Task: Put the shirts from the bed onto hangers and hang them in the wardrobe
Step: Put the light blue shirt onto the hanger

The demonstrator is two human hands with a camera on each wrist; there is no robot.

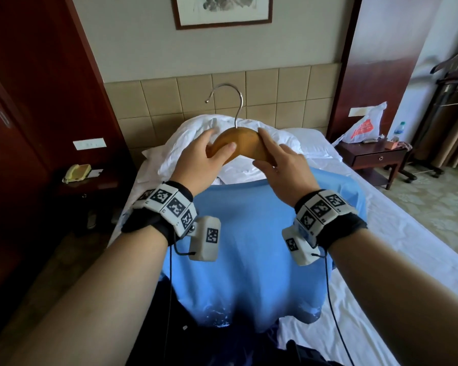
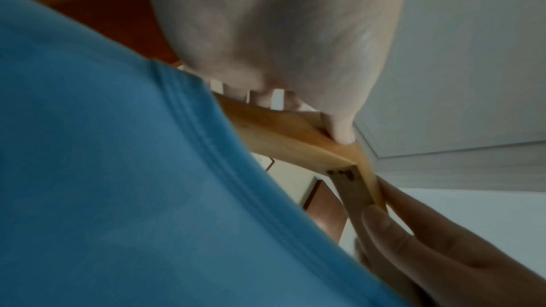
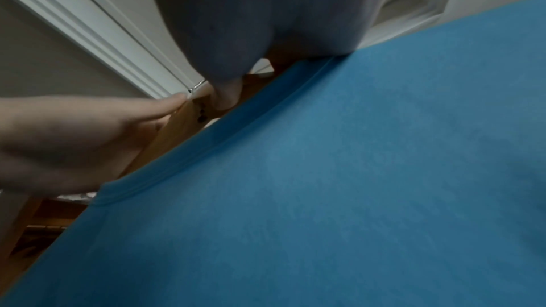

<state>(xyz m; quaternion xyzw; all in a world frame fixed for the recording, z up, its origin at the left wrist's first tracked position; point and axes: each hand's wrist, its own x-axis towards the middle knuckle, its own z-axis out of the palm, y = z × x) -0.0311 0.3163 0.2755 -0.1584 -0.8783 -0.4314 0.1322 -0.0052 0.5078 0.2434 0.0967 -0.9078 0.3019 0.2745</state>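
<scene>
- Above the bed (image 1: 381, 233), held in mid-air: wooden hanger (image 1: 236, 143), metal hook (image 1: 230, 101) upright; only the middle of the wood shows in the head view, both ends covered by the hands.
- Left hand (image 1: 204, 159): fingers and thumb curled round the hanger's left arm, thumb across the front face.
- Right hand (image 1: 280, 167): fingers closed round the right arm, fingertips on the upper edge near the hook.
- Blue shirt (image 1: 238, 233): hangs below the hanger with its collar just under the hands; whether the hanger ends sit inside the neck cannot be told. Lower hem bunched and partly cut off against dark fabric at the frame's bottom.
- Wrist views: blurred; the shirt (image 2: 118, 172) (image 3: 354, 172) fills most of each, collar rib beside the hanger (image 2: 283, 139) (image 3: 177, 130).
- White pillows (image 1: 196, 133): at the head of the bed, partly hidden.
- Nightstand (image 1: 373, 157): right, bearing a plastic bag (image 1: 365, 125).
- Telephone (image 1: 77, 173): left.
</scene>
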